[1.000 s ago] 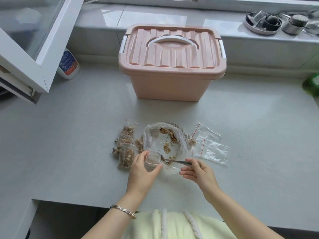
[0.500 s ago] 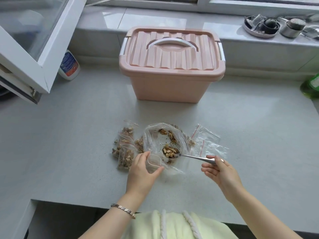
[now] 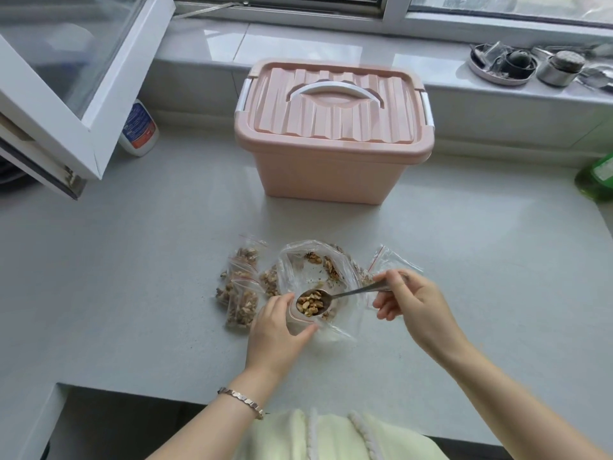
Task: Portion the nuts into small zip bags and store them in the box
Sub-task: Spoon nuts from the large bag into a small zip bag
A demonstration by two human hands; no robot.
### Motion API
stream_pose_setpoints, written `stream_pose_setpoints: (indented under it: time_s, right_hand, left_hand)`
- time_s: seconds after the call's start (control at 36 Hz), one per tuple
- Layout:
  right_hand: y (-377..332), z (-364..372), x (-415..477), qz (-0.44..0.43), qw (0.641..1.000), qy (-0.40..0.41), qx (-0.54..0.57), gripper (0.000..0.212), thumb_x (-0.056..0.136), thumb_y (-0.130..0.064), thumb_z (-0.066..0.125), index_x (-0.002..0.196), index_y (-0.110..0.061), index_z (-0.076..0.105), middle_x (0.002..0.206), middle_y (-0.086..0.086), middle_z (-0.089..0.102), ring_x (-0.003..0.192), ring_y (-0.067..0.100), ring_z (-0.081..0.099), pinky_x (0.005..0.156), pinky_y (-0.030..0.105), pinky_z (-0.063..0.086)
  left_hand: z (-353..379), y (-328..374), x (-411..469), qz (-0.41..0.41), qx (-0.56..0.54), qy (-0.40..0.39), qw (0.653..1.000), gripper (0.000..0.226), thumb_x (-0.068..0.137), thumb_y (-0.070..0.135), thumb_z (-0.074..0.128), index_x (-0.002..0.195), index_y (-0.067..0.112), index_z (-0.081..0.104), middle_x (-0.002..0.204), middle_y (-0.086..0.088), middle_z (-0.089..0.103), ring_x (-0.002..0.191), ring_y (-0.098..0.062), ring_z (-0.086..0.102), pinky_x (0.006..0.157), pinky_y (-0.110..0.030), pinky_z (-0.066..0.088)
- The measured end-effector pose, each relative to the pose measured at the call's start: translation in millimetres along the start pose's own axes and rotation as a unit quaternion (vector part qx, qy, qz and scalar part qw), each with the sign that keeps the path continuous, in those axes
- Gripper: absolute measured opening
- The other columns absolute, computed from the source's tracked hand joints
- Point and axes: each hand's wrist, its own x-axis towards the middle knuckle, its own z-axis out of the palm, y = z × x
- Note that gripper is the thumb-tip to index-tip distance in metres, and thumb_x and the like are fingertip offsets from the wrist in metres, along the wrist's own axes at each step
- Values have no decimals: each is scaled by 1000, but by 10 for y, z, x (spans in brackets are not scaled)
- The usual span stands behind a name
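Note:
My left hand (image 3: 277, 330) holds a small clear zip bag (image 3: 300, 322) open between thumb and fingers. My right hand (image 3: 409, 302) grips the handle of a metal spoon (image 3: 348, 293), whose bowl is heaped with walnut pieces (image 3: 310, 303) right over the small bag's mouth. Behind it lies a large open clear bag (image 3: 318, 263) with a few nuts left inside. Several filled small bags (image 3: 240, 288) lie to the left. A pink lidded box (image 3: 331, 127) with a white handle stands shut at the back.
Empty zip bags with red strips (image 3: 386, 258) lie behind my right hand. A white bottle (image 3: 139, 129) stands at the left under an open window frame (image 3: 49, 104). Dark dishes and a tin (image 3: 524, 64) sit on the sill; a green bottle (image 3: 597, 175) is at right.
The spoon scooped nuts from the large bag and moved toward me and left, over the small bag's mouth. My right hand rose. My left hand stayed on the small bag.

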Motion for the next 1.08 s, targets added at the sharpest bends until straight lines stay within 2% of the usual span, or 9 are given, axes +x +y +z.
stream_pose_setpoints:
  time_s: [0.14, 0.19, 0.31, 0.42, 0.5, 0.61, 0.72, 0.89, 1.08]
  right_hand:
    - [-86, 135, -118, -160, 963, -67, -204, 19, 94, -28, 43, 91, -29, 62, 67, -9, 62, 63, 8, 62, 62, 22, 51]
    - [-93, 119, -137, -189, 957, -60, -210, 23, 94, -34, 42, 96, -26, 64, 69, -11, 61, 65, 8, 62, 64, 24, 52]
    - [12, 6, -84, -197, 968, 6, -157, 17, 92, -32, 45, 90, -33, 61, 67, -4, 63, 60, 9, 62, 61, 21, 51]
    - [295, -35, -20, -127, 987, 53, -76, 27, 94, -11, 45, 88, -30, 62, 71, 2, 65, 63, 12, 64, 64, 23, 52]
    - [508, -9, 6, -67, 995, 67, -12, 29, 94, -6, 44, 90, -27, 63, 78, 5, 66, 70, 11, 66, 67, 22, 54]
    - [703, -4, 17, -13, 997, 62, 32, 29, 95, -5, 40, 92, -22, 63, 81, 3, 68, 73, 12, 67, 66, 20, 53]
    - [796, -76, -25, 31, 997, 48, 52, 28, 96, -4, 38, 90, -16, 63, 70, 2, 70, 68, 14, 67, 62, 20, 53]
    - [832, -110, -116, 92, 993, 25, 71, 26, 97, -5, 37, 90, -10, 62, 62, 4, 66, 60, 15, 66, 58, 20, 53]
    - [850, 54, -155, 189, 975, -8, 116, 23, 98, -12, 37, 93, -6, 59, 65, 10, 66, 57, 15, 67, 56, 20, 54]
  left_hand:
    - [-10, -12, -3, -1, -7, 3, 1000, 61, 72, 39, 73, 124, 16, 51, 118, 3, 54, 114, -14, 48, 100, -34, 38]
    - [-18, -17, -8, -2, -10, 5, 1000, 61, 71, 38, 74, 123, 16, 52, 115, 3, 55, 112, -14, 49, 99, -35, 39]
    - [-33, -15, -22, -7, -24, 3, 1000, 61, 72, 36, 75, 124, 15, 52, 115, 4, 55, 111, -13, 50, 99, -33, 39]
    - [-51, -17, -59, -13, -41, 5, 999, 61, 73, 34, 75, 126, 16, 51, 116, 5, 54, 113, -11, 48, 99, -29, 39]
    - [-64, -19, -85, -13, -52, -3, 999, 61, 73, 31, 75, 127, 16, 50, 113, 9, 51, 112, -8, 47, 98, -25, 38]
    - [-88, -29, -99, -21, -64, -19, 998, 58, 74, 30, 74, 125, 18, 50, 108, 14, 47, 108, -6, 47, 94, -19, 38]
    - [-120, -55, -111, -37, -92, -43, 994, 57, 74, 28, 74, 125, 22, 49, 113, 13, 49, 107, -2, 46, 91, -12, 33]
    - [-128, -67, -120, -50, -107, -75, 990, 56, 75, 27, 74, 124, 25, 48, 114, 14, 51, 109, -2, 45, 90, -13, 32]
    - [-130, -25, -123, -57, -117, -84, 988, 53, 77, 24, 72, 125, 24, 48, 114, 15, 48, 108, -3, 43, 87, -10, 29]
